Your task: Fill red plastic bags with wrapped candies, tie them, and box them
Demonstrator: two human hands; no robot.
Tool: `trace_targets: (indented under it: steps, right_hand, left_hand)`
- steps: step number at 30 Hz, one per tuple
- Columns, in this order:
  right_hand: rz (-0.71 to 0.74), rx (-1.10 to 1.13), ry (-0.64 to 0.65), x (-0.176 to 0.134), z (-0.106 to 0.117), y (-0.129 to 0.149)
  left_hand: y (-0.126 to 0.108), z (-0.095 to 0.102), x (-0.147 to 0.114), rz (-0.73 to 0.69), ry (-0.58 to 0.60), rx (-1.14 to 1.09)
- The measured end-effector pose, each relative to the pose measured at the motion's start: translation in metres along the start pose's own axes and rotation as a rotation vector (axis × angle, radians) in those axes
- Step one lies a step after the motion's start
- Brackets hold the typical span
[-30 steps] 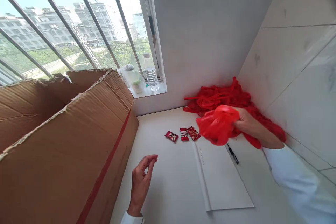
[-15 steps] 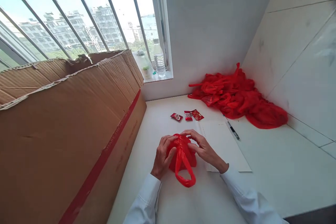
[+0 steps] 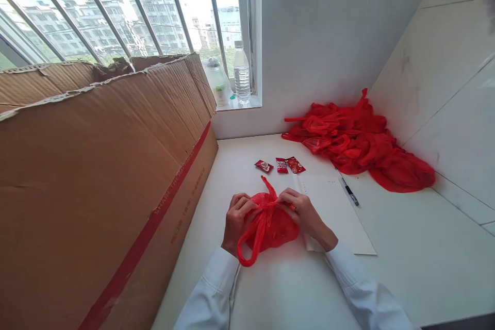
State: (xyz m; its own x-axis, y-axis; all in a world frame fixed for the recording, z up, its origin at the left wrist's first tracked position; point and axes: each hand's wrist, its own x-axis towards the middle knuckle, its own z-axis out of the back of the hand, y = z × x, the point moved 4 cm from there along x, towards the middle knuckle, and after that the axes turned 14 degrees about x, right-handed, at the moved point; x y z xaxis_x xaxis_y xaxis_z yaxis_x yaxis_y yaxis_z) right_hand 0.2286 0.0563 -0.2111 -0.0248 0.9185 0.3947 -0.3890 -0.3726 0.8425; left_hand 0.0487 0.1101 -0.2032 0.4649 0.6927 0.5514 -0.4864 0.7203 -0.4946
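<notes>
A filled red plastic bag (image 3: 280, 229) rests on the white table in front of me, gathered at its top. One handle loop droops toward me, and a twisted end points away from me. My left hand (image 3: 236, 219) is closed on the gathered plastic at the left. From the right, my right hand (image 3: 303, 210) pinches the same gathered part near the middle. What the bag contains is hidden. Beyond it lie three small red packets, among them a left packet (image 3: 264, 166), a middle packet (image 3: 282, 165) and a right packet (image 3: 296, 165).
A large cardboard box (image 3: 116, 165) stands along the left. White paper (image 3: 340, 216) lies at my right, with a black pen (image 3: 350, 191) by its edge. Red plastic bags (image 3: 348, 139) are heaped against the wall. A water bottle (image 3: 242, 75) stands on the windowsill.
Both hands have closed on the bag's gathered top. The handle loop has swung to the left, and a twisted end now sticks up beyond the hands. My view has shifted slightly.
</notes>
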Motion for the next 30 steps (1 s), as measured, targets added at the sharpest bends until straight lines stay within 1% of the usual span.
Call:
trace_targets:
  steps: [2, 4, 7, 8, 9, 10, 12, 13, 14, 16, 18, 20, 22, 24, 26, 28, 30]
  right_hand:
    - [0.011, -0.018, -0.058, 0.001, 0.005, -0.004]
    - [0.007, -0.021, -0.131, 0.001, 0.015, -0.007]
    - [-0.057, -0.02, -0.304, -0.002, 0.041, -0.015]
    - [-0.091, -0.002, -0.343, -0.004, 0.049, -0.017]
    - [-0.124, 0.026, -0.345, -0.006, 0.056, -0.019]
    - [-0.146, 0.054, -0.309, -0.007, 0.061, -0.019]
    - [-0.141, 0.091, -0.165, -0.008, 0.064, -0.013]
    - [-0.115, 0.093, -0.101, -0.008, 0.064, -0.006]
    - [-0.081, 0.081, -0.059, -0.007, 0.063, 0.001]
    - [-0.01, 0.02, -0.019, -0.003, 0.057, 0.018]
    - [0.048, -0.097, 0.049, 0.004, 0.043, 0.033]
    - [0.081, -0.232, 0.136, 0.01, 0.025, 0.041]
    - [0.079, -0.291, 0.202, 0.014, 0.009, 0.043]
    - [0.061, -0.231, 0.221, 0.013, 0.001, 0.042]
    - [0.039, -0.102, 0.173, 0.008, 0.003, 0.042]
    - [-0.007, 0.024, 0.049, 0.001, 0.017, 0.042]
    - [-0.069, 0.118, -0.093, -0.006, 0.035, 0.04]
  left_hand:
    - [0.007, 0.006, 0.002, 0.052, -0.033, -0.031]
    - [0.02, 0.013, 0.004, 0.125, -0.088, -0.067]
    - [0.043, 0.025, 0.004, 0.264, -0.213, -0.122]
    - [0.049, 0.028, 0.003, 0.303, -0.252, -0.138]
    - [0.051, 0.032, 0.003, 0.333, -0.284, -0.151]
    - [0.051, 0.034, 0.002, 0.35, -0.306, -0.163]
    - [0.041, 0.038, 0.002, 0.344, -0.315, -0.184]
    - [0.031, 0.039, 0.003, 0.304, -0.303, -0.157]
    - [0.019, 0.039, 0.004, 0.234, -0.279, -0.092]
    - [-0.009, 0.036, 0.008, 0.026, -0.191, 0.134]
    - [-0.029, 0.028, 0.01, -0.186, -0.09, 0.379]
    - [-0.036, 0.021, 0.01, -0.294, -0.031, 0.485]
    - [-0.033, 0.019, 0.009, -0.311, -0.023, 0.476]
    - [-0.025, 0.02, 0.007, -0.269, -0.035, 0.368]
    - [-0.016, 0.025, 0.006, -0.16, -0.07, 0.192]
    - [-0.005, 0.033, 0.005, 0.049, -0.168, -0.012]
    - [0.002, 0.042, 0.003, 0.275, -0.304, -0.155]
